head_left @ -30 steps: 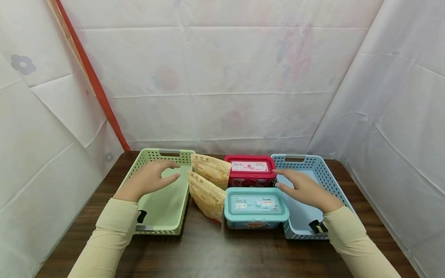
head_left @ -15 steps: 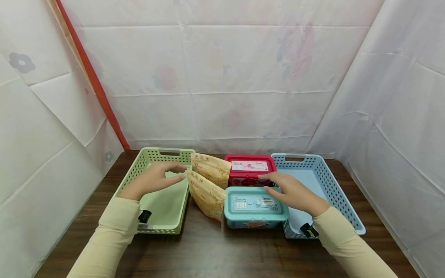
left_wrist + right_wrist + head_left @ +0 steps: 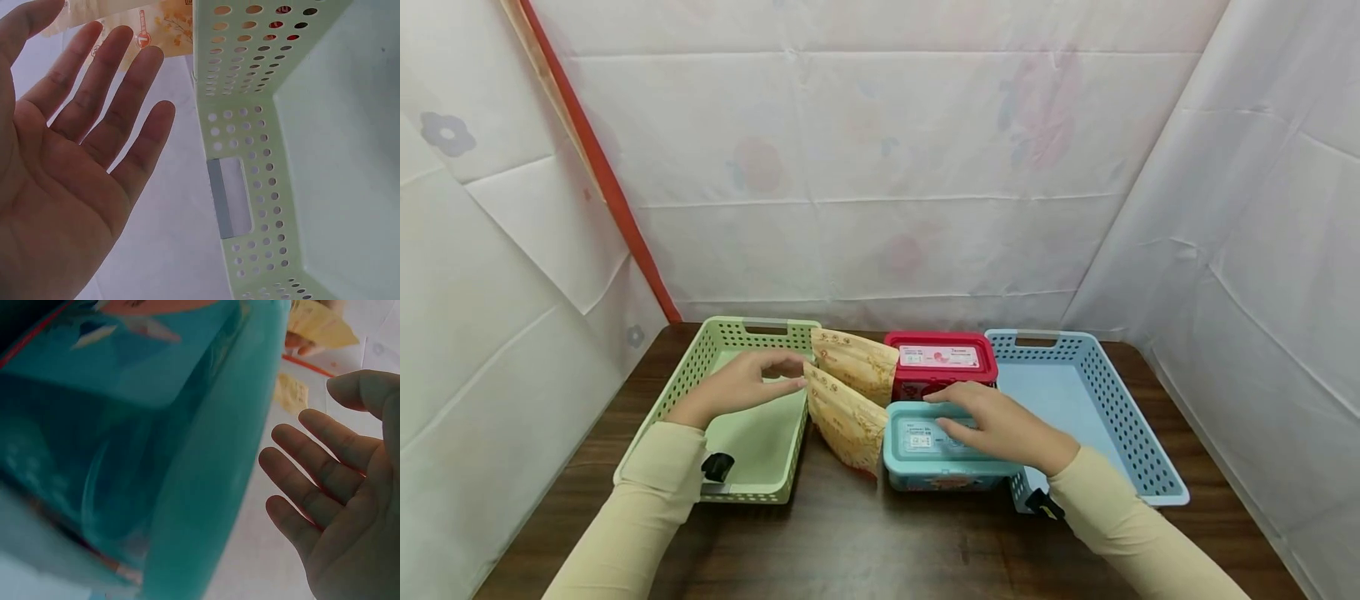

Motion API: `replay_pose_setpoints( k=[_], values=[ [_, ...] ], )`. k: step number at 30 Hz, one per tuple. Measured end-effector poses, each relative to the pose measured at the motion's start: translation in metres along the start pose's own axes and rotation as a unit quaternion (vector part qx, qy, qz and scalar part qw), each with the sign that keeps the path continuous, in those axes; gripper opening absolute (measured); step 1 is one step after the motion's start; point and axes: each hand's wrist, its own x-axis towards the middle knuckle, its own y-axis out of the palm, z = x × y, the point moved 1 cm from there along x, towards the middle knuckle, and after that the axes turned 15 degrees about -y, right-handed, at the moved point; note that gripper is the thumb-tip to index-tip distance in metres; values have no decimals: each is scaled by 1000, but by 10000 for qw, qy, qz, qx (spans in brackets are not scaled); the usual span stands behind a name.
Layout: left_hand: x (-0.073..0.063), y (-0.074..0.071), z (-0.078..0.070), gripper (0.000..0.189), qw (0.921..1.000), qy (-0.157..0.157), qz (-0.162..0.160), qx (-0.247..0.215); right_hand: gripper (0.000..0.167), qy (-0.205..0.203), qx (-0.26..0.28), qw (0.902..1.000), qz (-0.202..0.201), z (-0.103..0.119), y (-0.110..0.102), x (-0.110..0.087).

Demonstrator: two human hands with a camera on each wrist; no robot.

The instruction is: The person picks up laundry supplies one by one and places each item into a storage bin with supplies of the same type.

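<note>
A person's left grip (image 3: 741, 390) is released, its fingers loosely extended, at the top corner of the front yellow pouch (image 3: 846, 421); whether they touch is unclear. The rear yellow pouch (image 3: 859, 367) stands farther back, to that grip's right, and the green basket (image 3: 756, 442) lies beneath it. The right grip (image 3: 1000, 423), also released, is above the teal box (image 3: 925, 458). The red box (image 3: 940, 358) sits beyond its fingers, the blue basket (image 3: 1060, 387) to its right.
</note>
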Motion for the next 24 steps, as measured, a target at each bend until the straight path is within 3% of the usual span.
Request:
replay_pose_setpoints(
  k=[5,9,17,24],
  values=[
    [1,3,0,39,9999,56,109,-94,40,-107,65,9999,89,7,6,8],
    [1,5,0,30,9996,-35,216,-173,42,-211,166,9995,173,13,10,15],
    [1,5,-3,32,9977,-264,518,-346,44,-346,376,9985,199,24,18,30],
    [0,5,-6,24,9975,-297,605,-232,38,-462,409,9979,219,31,25,42]
  ],
)
